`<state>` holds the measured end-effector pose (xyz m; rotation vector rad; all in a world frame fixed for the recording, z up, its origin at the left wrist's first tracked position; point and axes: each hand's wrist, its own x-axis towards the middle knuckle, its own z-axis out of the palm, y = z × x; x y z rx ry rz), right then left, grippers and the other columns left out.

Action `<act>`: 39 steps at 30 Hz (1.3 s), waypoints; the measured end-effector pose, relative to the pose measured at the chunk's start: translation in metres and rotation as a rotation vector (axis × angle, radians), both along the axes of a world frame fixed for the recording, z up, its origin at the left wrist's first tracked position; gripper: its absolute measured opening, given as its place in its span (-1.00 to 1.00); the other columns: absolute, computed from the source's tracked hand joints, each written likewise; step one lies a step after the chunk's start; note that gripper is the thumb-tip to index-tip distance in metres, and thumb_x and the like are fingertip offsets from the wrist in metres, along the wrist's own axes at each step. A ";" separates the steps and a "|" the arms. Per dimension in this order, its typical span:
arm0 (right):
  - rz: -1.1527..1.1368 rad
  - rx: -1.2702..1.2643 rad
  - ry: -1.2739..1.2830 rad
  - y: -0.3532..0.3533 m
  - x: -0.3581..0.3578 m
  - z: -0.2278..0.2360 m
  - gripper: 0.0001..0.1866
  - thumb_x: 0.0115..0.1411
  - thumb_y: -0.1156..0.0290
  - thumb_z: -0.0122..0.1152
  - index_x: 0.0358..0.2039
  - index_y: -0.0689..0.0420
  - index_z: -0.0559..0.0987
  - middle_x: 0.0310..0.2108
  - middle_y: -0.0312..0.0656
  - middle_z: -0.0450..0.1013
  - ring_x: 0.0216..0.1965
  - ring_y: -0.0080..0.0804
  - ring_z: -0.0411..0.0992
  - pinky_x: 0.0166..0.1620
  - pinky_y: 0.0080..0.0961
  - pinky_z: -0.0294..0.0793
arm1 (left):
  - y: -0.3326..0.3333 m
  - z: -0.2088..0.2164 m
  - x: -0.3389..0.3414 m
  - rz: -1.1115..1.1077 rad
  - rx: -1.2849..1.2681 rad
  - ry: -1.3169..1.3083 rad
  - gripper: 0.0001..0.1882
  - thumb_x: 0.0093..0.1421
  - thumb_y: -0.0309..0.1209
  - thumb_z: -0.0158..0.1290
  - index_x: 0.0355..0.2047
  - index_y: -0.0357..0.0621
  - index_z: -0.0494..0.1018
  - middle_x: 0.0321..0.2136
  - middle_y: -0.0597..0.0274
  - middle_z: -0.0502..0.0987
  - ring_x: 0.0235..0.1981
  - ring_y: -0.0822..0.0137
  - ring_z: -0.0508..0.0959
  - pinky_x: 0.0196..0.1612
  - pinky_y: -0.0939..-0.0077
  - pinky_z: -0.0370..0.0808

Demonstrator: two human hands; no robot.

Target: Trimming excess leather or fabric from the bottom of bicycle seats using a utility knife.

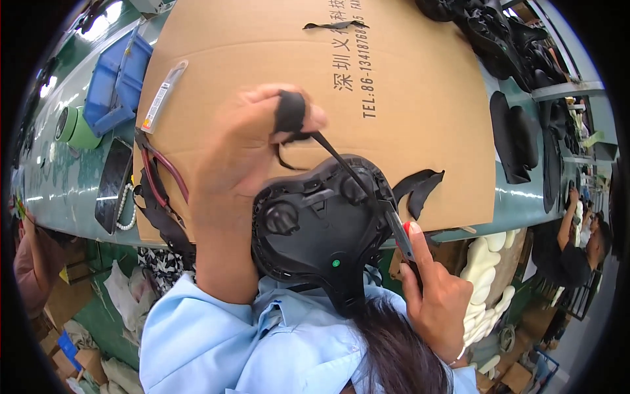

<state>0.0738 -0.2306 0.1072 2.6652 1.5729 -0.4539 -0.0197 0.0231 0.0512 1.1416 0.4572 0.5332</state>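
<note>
A black bicycle saddle (314,246) lies underside up against my body at the cardboard's near edge. My left hand (230,148), slightly blurred, is raised above the saddle's left side with its fingers closed on a thin black strip (338,159). The strip runs taut from my fingers down to the saddle's right rim. Black material (289,111) wraps round a finger of that hand. In my right hand (438,295) is a cutter knife (401,238), its blade at the right rim where the strip meets it. My index finger lies along the knife.
Black scraps (420,190) lie on the cardboard sheet (433,118). Red-handled pliers (164,164), a clear narrow packet (164,97), a phone (113,187) and a blue bin (118,82) are at left. Black saddle parts (515,138) lie at right. Other people (571,249) are at both sides.
</note>
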 end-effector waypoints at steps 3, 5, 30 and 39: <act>-0.057 0.183 -0.027 -0.013 -0.011 -0.021 -0.33 0.13 0.36 0.27 0.27 0.01 0.32 -0.70 -0.23 0.33 -0.74 -0.26 0.34 -0.63 -0.34 0.29 | 0.006 -0.003 -0.007 0.115 -0.097 -0.213 -0.69 -0.01 -0.41 0.09 -0.76 -0.06 0.20 -0.70 0.33 0.16 -0.48 0.32 0.27 -0.22 0.50 0.32; -0.085 0.247 0.066 -0.025 -0.019 -0.036 -0.33 0.12 0.39 0.27 0.27 0.03 0.32 -0.64 -0.18 0.41 -0.71 -0.25 0.38 -0.61 -0.36 0.32 | 0.019 -0.009 -0.018 0.156 -0.191 -0.408 -0.69 0.02 -0.43 0.10 -0.74 -0.05 0.21 -0.69 0.34 0.16 -0.46 0.31 0.28 -0.16 0.43 0.32; -0.344 0.623 0.596 0.032 0.017 -0.077 -0.62 0.19 0.30 0.26 -0.08 0.24 0.42 -0.43 -0.03 0.52 -0.38 -0.20 0.56 -0.31 -0.41 0.48 | 0.016 -0.038 -0.017 -0.343 0.788 0.571 -0.53 -0.13 -0.24 0.38 -0.24 -0.27 0.58 -0.45 0.22 0.62 -0.39 0.36 0.57 -0.24 0.41 0.50; -0.422 1.132 0.686 0.158 0.198 -0.063 -0.64 0.10 0.47 0.27 -0.07 0.21 0.48 -0.44 -0.37 0.38 -0.57 -0.70 0.31 -0.50 -0.71 0.32 | 0.218 -0.040 -0.008 0.451 -0.073 -0.111 -0.75 0.22 -0.20 0.14 -0.26 -0.12 0.50 -0.36 0.17 0.62 -0.42 0.37 0.60 -0.50 0.49 0.48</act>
